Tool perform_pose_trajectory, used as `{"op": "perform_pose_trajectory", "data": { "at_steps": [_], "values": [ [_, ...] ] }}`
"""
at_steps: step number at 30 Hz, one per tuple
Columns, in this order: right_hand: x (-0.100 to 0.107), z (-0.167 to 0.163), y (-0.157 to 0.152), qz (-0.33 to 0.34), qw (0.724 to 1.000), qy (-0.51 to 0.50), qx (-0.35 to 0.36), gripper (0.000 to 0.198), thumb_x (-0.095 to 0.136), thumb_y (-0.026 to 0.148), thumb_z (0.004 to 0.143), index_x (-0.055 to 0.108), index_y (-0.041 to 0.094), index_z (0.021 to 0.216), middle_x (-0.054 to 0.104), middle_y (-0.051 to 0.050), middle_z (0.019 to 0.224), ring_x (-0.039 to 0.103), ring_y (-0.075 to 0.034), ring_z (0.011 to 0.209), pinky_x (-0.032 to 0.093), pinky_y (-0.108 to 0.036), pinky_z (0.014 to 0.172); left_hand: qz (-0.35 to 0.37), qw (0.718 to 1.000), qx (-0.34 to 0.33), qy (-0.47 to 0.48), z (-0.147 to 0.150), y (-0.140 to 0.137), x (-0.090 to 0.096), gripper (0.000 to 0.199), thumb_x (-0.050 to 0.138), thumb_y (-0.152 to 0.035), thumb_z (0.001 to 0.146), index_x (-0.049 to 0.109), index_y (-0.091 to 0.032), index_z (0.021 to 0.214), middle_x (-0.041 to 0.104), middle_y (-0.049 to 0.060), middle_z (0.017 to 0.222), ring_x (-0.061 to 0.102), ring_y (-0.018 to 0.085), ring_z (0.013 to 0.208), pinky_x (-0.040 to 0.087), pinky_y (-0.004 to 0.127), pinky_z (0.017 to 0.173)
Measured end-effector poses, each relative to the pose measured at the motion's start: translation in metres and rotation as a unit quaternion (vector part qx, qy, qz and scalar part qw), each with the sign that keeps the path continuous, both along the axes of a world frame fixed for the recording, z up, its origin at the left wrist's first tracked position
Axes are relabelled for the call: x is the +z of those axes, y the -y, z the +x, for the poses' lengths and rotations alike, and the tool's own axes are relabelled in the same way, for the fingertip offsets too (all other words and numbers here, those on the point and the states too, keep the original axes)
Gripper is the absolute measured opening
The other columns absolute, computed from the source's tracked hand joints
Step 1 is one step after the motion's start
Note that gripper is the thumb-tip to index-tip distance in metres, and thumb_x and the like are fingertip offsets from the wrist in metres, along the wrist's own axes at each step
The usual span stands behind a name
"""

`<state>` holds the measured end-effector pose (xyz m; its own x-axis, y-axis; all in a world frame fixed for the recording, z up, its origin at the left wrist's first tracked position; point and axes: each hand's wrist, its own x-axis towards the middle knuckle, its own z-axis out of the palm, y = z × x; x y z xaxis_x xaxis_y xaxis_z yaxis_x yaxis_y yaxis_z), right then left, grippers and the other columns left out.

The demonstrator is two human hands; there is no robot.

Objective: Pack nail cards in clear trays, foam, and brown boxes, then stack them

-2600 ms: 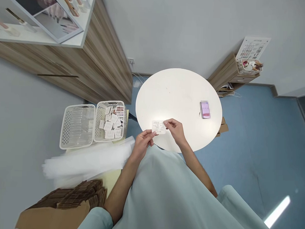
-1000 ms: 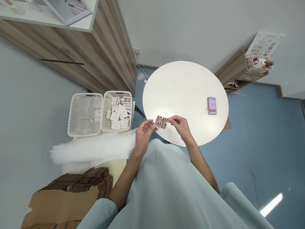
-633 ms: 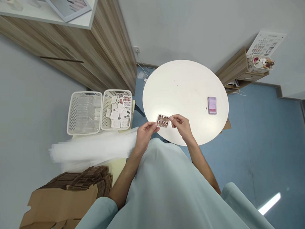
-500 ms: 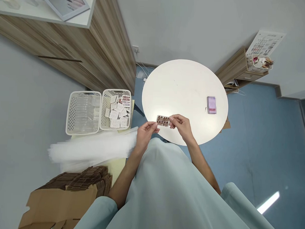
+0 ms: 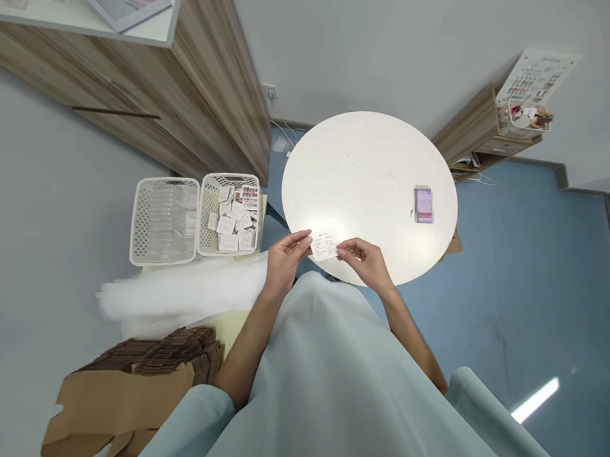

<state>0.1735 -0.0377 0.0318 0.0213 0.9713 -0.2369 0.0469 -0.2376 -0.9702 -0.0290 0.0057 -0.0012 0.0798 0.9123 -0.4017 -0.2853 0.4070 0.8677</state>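
A small flat pack of press-on nails (image 5: 324,246) is held up over the near edge of the white oval table (image 5: 372,164). Its white side with printed text faces up, so the nails are hidden. My left hand (image 5: 285,260) pinches the pack's left edge between thumb and fingers. At the lower right edge, my right hand (image 5: 368,263) grips it the same way. A purple-pink box (image 5: 424,206), partly pixelated, lies on the right part of the table.
To my left stand a white basket of clear plastic pieces (image 5: 133,232) and another basket with similar packs and cards (image 5: 201,228). White translucent sheets (image 5: 183,291) and folded brown cardboard boxes (image 5: 123,402) lie nearer. A wooden cabinet (image 5: 230,86) rises behind the baskets.
The pack has been turned over: half a second ago its brown nails faced up, and now its printed white side does. Both hands remain at its edges.
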Motion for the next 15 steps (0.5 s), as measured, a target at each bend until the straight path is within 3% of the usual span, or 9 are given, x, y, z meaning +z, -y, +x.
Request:
{"op": "perform_pose_trajectory", "data": {
  "at_steps": [6,10,15],
  "values": [
    [-0.014,0.000,0.006,-0.006,0.997,-0.068,-0.043,0.035,0.083,0.057,0.087,0.073,0.025,0.097,0.076,-0.004,0.093,0.073,-0.021,0.087,0.060,-0.041,0.087,-0.009,0.999,-0.029,0.031,0.002,-0.003,0.005,0.049,0.092,-0.049,0.076,0.078,-0.021,0.114,0.077,0.009,0.111,0.074,0.026,0.107,0.063,0.040,0.092],
    [-0.020,0.002,0.005,-0.038,0.994,-0.095,-0.041,0.043,0.084,0.063,0.082,0.071,0.025,0.095,0.076,-0.004,0.094,0.073,-0.021,0.087,0.061,-0.042,0.089,-0.027,0.991,-0.097,0.084,0.009,-0.003,0.007,0.069,0.089,-0.056,0.079,0.070,-0.024,0.137,0.077,0.012,0.120,0.072,0.031,0.119,0.059,0.045,0.102],
    [-0.026,0.005,0.004,-0.046,0.991,-0.122,-0.019,0.042,0.084,0.063,0.082,0.069,0.026,0.095,0.076,-0.003,0.093,0.072,-0.021,0.086,0.060,-0.041,0.089,-0.042,0.980,-0.150,0.126,0.025,0.003,0.008,0.075,0.085,-0.064,0.080,0.069,-0.022,0.140,0.076,0.017,0.128,0.067,0.036,0.130,0.053,0.051,0.110]
  ]
}}
